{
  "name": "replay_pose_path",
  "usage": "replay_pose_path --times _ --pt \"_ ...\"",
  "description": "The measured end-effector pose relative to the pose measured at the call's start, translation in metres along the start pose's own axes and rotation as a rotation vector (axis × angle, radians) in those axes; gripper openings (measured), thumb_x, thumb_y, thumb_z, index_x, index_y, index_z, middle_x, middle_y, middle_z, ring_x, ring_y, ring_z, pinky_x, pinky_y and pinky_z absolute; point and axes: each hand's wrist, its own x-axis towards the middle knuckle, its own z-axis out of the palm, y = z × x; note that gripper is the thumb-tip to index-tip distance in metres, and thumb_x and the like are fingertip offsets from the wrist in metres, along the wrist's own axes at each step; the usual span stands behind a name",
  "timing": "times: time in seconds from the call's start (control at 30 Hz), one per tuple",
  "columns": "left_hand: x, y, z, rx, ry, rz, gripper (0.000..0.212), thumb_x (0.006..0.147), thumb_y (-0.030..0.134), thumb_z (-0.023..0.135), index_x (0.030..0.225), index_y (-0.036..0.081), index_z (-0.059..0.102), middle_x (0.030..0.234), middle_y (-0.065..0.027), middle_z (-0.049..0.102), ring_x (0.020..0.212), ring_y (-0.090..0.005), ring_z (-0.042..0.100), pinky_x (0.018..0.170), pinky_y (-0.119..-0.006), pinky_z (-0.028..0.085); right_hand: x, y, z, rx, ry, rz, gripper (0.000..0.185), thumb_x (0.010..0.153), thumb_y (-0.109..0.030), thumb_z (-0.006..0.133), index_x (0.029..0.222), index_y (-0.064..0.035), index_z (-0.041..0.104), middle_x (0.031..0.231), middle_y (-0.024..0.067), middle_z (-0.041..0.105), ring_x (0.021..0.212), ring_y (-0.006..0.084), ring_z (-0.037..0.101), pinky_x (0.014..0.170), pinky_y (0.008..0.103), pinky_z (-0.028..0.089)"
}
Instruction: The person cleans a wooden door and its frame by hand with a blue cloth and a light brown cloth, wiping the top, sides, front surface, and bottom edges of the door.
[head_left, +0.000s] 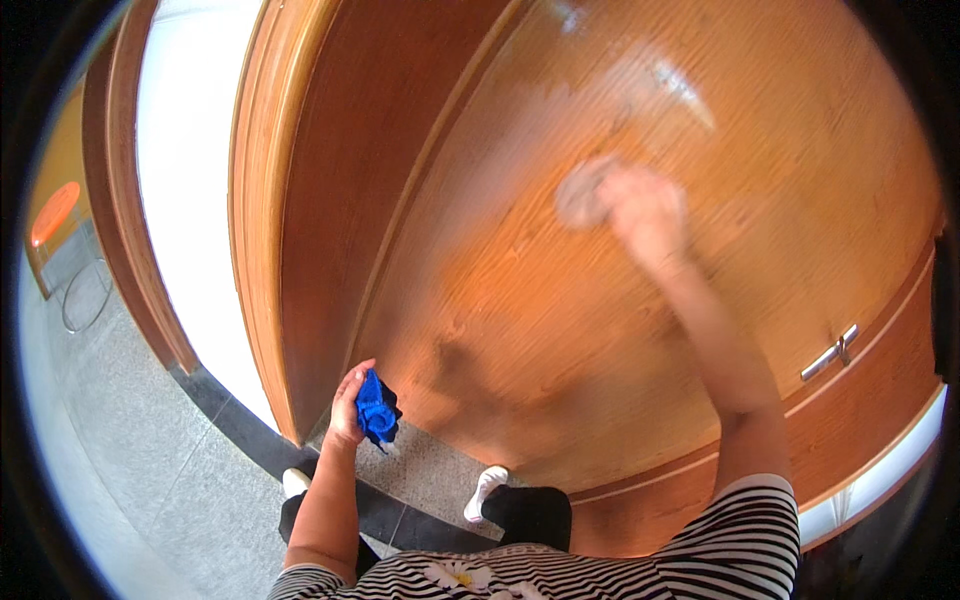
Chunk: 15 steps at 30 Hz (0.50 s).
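Observation:
My right hand (651, 210) is stretched out over the face of a wood-grain door (540, 315), with a pale greyish cloth (581, 193) under its fingers. Hand and cloth are blurred, and the cloth lies flat against the door. Lower down on the left, my left hand (349, 401) grips a bunched blue cloth (376, 409), apart from the door's surface. A small whitish tip pokes out below the blue cloth; what it belongs to cannot be told.
A metal lever handle (829, 352) sits on the door at right. Wooden frame trim (255, 225) borders a bright white wall (191, 187). Far left stands an orange-seated stool (56, 214) on grey floor tiles (150, 442). A dark stone strip (431, 529) crosses beneath my white shoes (484, 491).

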Motion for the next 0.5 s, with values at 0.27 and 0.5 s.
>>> replay_pose_path --times 0.27,0.5 --pt "0.009 -0.007 0.005 0.017 0.007 -0.046 0.038 0.082 0.031 0.05 0.109 0.005 0.049 0.073 0.001 0.051 0.065 -0.0104 0.05 0.061 -0.024 0.044 0.123 0.076 -0.021 -0.549 0.323 0.231 0.048 0.082 -0.025 0.035 0.127 -0.0077 0.032 0.133 0.0107 0.029 0.123 0.0259 0.025 0.102 0.0396 0.02" --pt "0.005 -0.001 0.001 -0.113 0.077 0.006 0.034 0.081 0.026 0.053 0.108 0.004 0.05 0.073 0.0015 0.051 0.066 -0.0086 0.05 0.061 -0.021 0.043 0.055 -0.142 0.076 -0.831 -0.164 -0.033 0.049 0.084 -0.027 0.034 0.128 -0.0072 0.027 0.135 0.0091 0.023 0.123 0.0231 0.023 0.1 0.0366 0.022"
